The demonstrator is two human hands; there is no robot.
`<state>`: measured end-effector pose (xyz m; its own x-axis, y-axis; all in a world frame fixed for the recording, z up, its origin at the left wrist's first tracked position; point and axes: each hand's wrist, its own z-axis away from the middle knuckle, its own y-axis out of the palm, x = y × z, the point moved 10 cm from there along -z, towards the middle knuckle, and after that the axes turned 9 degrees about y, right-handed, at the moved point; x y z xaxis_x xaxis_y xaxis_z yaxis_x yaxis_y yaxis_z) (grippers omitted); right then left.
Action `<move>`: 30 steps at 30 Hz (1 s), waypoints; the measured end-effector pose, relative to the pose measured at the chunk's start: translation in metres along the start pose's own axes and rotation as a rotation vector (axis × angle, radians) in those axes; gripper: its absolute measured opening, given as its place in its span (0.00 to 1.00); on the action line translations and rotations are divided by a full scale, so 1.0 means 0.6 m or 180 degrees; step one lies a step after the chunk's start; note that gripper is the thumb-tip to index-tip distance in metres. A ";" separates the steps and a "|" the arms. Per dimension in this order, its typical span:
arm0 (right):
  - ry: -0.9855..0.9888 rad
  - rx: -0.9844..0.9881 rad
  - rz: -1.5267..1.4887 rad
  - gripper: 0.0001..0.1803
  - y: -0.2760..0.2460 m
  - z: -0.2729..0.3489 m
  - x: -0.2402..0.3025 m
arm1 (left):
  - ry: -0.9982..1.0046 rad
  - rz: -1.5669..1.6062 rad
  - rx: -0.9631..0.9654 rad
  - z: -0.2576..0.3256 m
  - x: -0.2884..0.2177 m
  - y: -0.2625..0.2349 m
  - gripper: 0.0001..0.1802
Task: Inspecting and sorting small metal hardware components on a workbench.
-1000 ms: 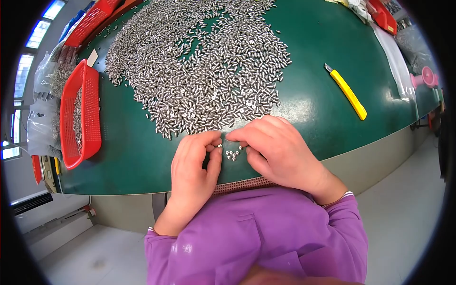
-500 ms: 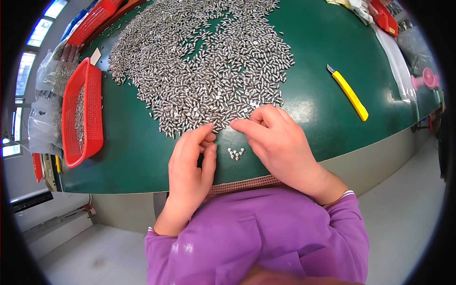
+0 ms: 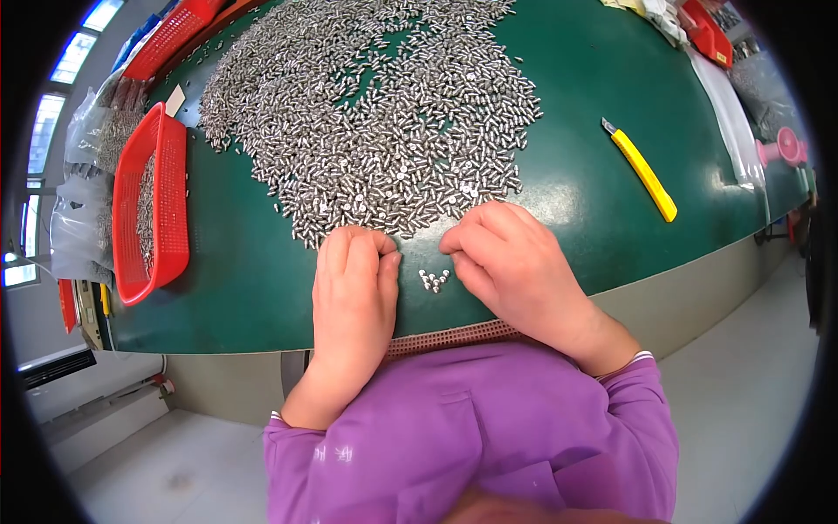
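A wide heap of small silver metal pins (image 3: 384, 131) covers the far half of the green table (image 3: 244, 288). My left hand (image 3: 353, 293) rests palm down at the heap's near edge, fingers curled on the pins there. My right hand (image 3: 506, 262) lies beside it, fingertips bent at the same edge. Between the two hands sits a small cluster of several upright pins (image 3: 433, 280), apart from the heap. Whether either hand pinches a pin is hidden by the fingers.
A red mesh basket (image 3: 153, 205) holding pins stands at the left edge. A yellow utility knife (image 3: 642, 170) lies to the right. Clear plastic bags (image 3: 83, 175) hang off the left side, more red trays (image 3: 179, 35) at the back. A perforated strip (image 3: 454, 336) edges the table front.
My hands were together over the small cluster; they have drawn apart, left hand to the left, right hand to the right, leaving the cluster uncovered between them.
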<state>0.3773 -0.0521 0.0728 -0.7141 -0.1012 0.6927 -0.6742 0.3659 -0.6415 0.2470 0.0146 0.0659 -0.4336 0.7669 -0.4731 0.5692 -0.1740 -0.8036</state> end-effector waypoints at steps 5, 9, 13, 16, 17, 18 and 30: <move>-0.0040 0.0097 0.0001 0.13 0.004 0.002 -0.001 | -0.0124 0.0373 -0.0163 0.005 0.001 -0.008 0.06; -0.0081 0.0295 -0.0119 0.16 0.008 0.002 0.007 | 0.0096 0.0592 -0.0115 0.002 -0.010 -0.006 0.07; -0.0094 0.0280 -0.0097 0.20 0.009 0.001 0.009 | -0.0049 0.0903 -0.0182 0.010 0.001 0.002 0.09; -0.0055 0.0198 -0.0078 0.20 0.005 0.001 0.009 | -0.0341 0.1106 -0.0163 0.011 0.008 0.007 0.09; -0.0054 0.0198 -0.0078 0.20 0.005 0.001 0.008 | -0.0340 0.1106 -0.0162 0.013 0.010 0.009 0.09; -0.0066 0.0190 -0.0090 0.21 0.005 0.001 0.009 | -0.0230 0.1009 -0.0168 0.013 0.009 0.008 0.09; -0.0003 0.0062 -0.0060 0.19 0.001 0.001 0.000 | 0.0334 0.0598 -0.0183 0.010 -0.014 -0.001 0.18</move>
<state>0.3769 -0.0522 0.0720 -0.7013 -0.1089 0.7045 -0.6912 0.3459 -0.6345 0.2460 0.0048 0.0683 -0.2427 0.7849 -0.5700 0.6732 -0.2868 -0.6815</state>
